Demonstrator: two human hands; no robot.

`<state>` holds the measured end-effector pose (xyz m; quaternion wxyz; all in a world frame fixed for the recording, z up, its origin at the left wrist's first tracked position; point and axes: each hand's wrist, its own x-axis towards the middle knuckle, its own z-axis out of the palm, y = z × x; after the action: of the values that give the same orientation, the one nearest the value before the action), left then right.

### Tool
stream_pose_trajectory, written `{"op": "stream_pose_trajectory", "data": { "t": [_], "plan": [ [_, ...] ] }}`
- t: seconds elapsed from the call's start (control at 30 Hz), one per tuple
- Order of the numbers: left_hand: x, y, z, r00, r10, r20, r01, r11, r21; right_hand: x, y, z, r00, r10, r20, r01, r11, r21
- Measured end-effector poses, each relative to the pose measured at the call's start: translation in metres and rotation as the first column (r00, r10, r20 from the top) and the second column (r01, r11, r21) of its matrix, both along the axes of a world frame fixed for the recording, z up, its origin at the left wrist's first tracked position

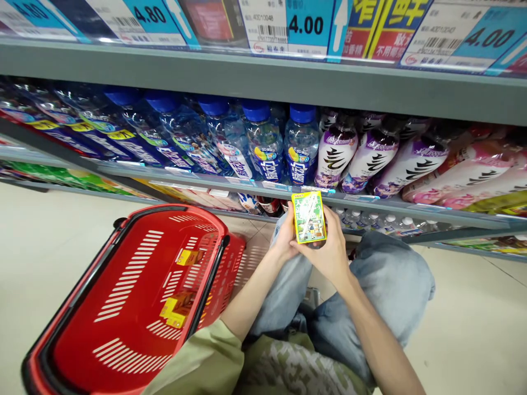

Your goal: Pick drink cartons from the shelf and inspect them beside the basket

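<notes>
Between both hands, above my knees, is a small flat yellow-edged pack (309, 216) with a green and white picture on its face. My left hand (284, 236) is closed on its left side, and my right hand (332, 247) grips its right side and lower edge. Glare covers part of the printed front, and I cannot make out what is inside. On the floor to the left stands a red shopping basket (123, 236) with black handles. Small yellow packs (175, 310) lie in it, and another yellow pack (189, 257) is farther up.
Just ahead is a grey store shelf (263, 82) with price tags. Blue-capped drink bottles (263, 142) line it, with purple-labelled bottles (335, 151) and pink-labelled bottles (461, 170) to the right. Lower shelving holds more goods. Pale tile floor (457, 312) lies around my bent knees.
</notes>
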<state>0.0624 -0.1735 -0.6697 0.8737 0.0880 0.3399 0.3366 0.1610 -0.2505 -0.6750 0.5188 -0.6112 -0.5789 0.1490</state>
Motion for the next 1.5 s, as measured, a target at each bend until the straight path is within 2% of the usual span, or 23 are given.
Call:
{"op": "stream_pose_trajectory", "data": {
  "t": [0.13, 0.2, 0.33, 0.4, 0.5, 0.57, 0.63, 0.67, 0.77, 0.83, 0.9, 1.0, 1.1, 1.2, 1.37, 1.5],
  "plan": [
    [0.002, -0.003, -0.003, 0.998, 0.047, -0.035, -0.046, 0.999, 0.029, 0.000, -0.001, 0.001, 0.999, 0.011, -0.032, -0.012, 0.999, -0.042],
    [0.004, -0.007, -0.007, 0.996, 0.078, -0.044, -0.073, 0.992, 0.099, 0.001, -0.001, 0.002, 0.996, -0.001, -0.091, -0.008, 0.996, -0.091],
    [0.007, -0.015, -0.016, 0.998, -0.039, -0.040, 0.050, 0.947, 0.319, 0.004, -0.001, 0.003, 0.969, -0.096, -0.226, 0.066, 0.989, -0.136],
    [0.009, -0.018, -0.019, 0.994, -0.095, -0.060, 0.110, 0.920, 0.376, 0.005, -0.001, 0.004, 0.958, -0.126, -0.258, 0.093, 0.987, -0.134],
    [0.010, -0.019, -0.021, 0.994, -0.080, -0.079, 0.106, 0.901, 0.421, 0.006, -0.001, 0.005, 0.949, -0.131, -0.286, 0.095, 0.986, -0.135],
    [0.009, -0.020, -0.023, 0.997, -0.066, -0.050, 0.082, 0.864, 0.497, 0.007, 0.000, 0.006, 0.916, -0.128, -0.381, 0.083, 0.988, -0.133],
    [0.006, -0.023, -0.026, 0.997, -0.076, -0.026, 0.075, 0.774, 0.629, 0.008, 0.002, 0.007, 0.820, -0.133, -0.557, 0.074, 0.989, -0.126],
    [0.004, -0.024, -0.027, 0.996, -0.083, -0.039, 0.087, 0.711, 0.697, 0.009, 0.003, 0.008, 0.739, -0.140, -0.659, 0.072, 0.989, -0.130],
    [-0.001, -0.027, -0.029, 0.986, -0.026, -0.163, 0.152, 0.526, 0.837, 0.017, 0.007, 0.014, 0.430, -0.172, -0.886, 0.031, 0.984, -0.176],
    [-0.003, -0.028, -0.028, 0.972, 0.051, -0.228, 0.182, 0.445, 0.877, 0.024, 0.008, 0.018, 0.260, -0.185, -0.948, -0.023, 0.980, -0.198],
    [-0.004, -0.026, -0.025, 0.961, 0.088, -0.263, 0.208, 0.396, 0.894, 0.028, 0.009, 0.020, 0.159, -0.172, -0.972, -0.058, 0.981, -0.183],
    [-0.004, -0.021, -0.022, 0.959, 0.090, -0.269, 0.214, 0.394, 0.894, 0.029, 0.009, 0.021, 0.090, -0.135, -0.987, -0.074, 0.987, -0.142],
    [-0.003, -0.017, -0.024, 0.971, 0.112, -0.212, 0.145, 0.427, 0.892, 0.025, 0.009, 0.021, 0.042, -0.102, -0.994, -0.097, 0.990, -0.105],
    [-0.003, -0.015, -0.026, 0.978, 0.118, -0.171, 0.104, 0.436, 0.894, 0.022, 0.009, 0.024, -0.007, -0.066, -0.998, -0.121, 0.990, -0.065],
    [-0.003, -0.014, -0.024, 0.974, 0.122, -0.189, 0.118, 0.438, 0.891, 0.021, 0.008, 0.026, 0.034, -0.045, -0.998, -0.189, 0.981, -0.051],
    [-0.003, -0.014, -0.018, 0.968, 0.124, -0.216, 0.137, 0.457, 0.879, 0.021, 0.007, 0.023, 0.013, -0.037, -0.999, -0.183, 0.982, -0.039]
  ]
}}
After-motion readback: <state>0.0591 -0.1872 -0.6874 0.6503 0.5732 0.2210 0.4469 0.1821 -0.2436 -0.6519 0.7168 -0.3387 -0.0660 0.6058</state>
